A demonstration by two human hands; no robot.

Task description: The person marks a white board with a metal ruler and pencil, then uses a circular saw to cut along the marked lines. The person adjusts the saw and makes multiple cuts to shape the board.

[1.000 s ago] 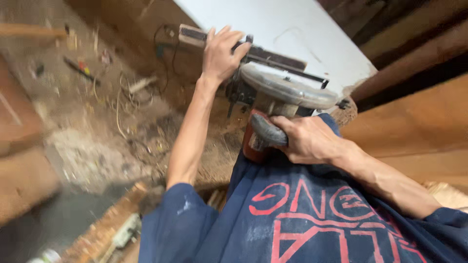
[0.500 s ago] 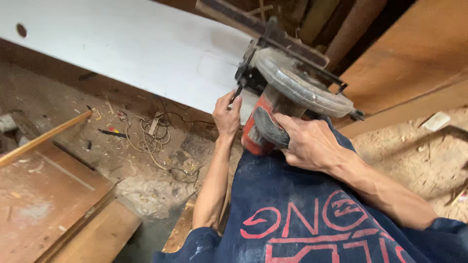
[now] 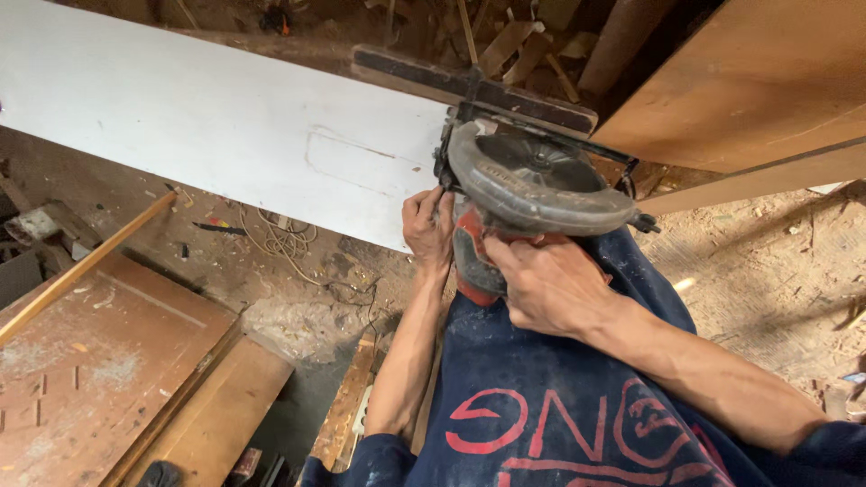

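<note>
Right hand [image 3: 546,284]: clenching around the circular saw [image 3: 532,185] handle.
Left hand [image 3: 428,225]: fingers curling, gripping the white board [image 3: 207,126] edge beside the saw.

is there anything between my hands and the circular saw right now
Nothing visible. The right hand is wrapped around the circular saw at its red handle, and the left hand touches the saw's left side at the edge of the white board.
</note>
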